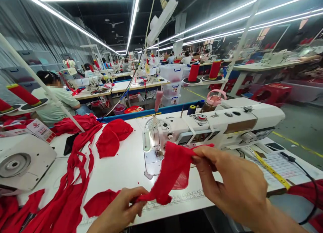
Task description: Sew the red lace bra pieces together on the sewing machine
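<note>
Includes red cloth (174,165) at six o'clock above bench (121,174), pinched thumb-to-finger in grip of left hand (122,207) at seven and right hand (234,179) at four, presumably to keep it spread.

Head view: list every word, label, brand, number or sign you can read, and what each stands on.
No text can be read reliably.
White-and-red box: print too small.
Paper sheet: lines too small.
Yellow tape measure: markings too blurred.
Ruler strip: markings too small.
Bin labels: too small.
</note>
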A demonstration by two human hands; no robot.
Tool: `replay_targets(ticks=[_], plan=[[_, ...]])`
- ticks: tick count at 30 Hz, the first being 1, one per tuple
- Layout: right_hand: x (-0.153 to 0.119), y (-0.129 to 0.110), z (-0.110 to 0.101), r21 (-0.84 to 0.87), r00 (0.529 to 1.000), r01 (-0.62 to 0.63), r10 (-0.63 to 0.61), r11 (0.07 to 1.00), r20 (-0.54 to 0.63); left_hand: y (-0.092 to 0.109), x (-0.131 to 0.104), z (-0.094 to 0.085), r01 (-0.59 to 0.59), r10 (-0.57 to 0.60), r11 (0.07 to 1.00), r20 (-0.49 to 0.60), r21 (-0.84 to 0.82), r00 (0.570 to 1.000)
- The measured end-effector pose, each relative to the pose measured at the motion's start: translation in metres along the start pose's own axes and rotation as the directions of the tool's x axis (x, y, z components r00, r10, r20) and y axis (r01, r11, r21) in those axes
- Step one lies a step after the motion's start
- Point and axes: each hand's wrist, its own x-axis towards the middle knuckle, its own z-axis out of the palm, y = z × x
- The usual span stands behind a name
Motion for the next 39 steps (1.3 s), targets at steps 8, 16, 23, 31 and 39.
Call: replay_targets(ticks=[8, 16, 23, 31, 39], plan=[[-0.049, 0.03, 0.008, 0.163, 0.981, 0.195, -0.193, 0.967, -0.031, -0.033, -0.001, -0.061, 0.245, 0.806, 0.455, -0.513, 0.856, 0.295], [-0.158, 0.048, 0.023, 0.159, 0.901, 0.016, -0.084, 0.987, 0.427, -0.068, -0.026, 0.048, -0.122, 0.641, 0.581, -0.36, 0.805, 0.678], [-0.135, 0.013, 0.065, 0.394, 0.792, 0.211, -0.393, 0.894, 0.468, -0.039, 0.012, 0.08, -0.227, 0.734, 0.542, -0.325, 0.809, 0.596], [-0.146, 0.066, 0.049, 0.087, 0.775, 0.361, -0.35, 0.929, 0.527, -0.038, 0.035, 0.127, -0.035, 0.692, 0.434, -0.309, 0.9, 0.652], [-0.137, 0.058, 0.033, 0.159, 0.767, 0.005, -0.105, 0.987, 0.634, -0.017, 0.052, 0.151, -0.122, 0.694, 0.458, -0.269, 0.88, 0.668]])
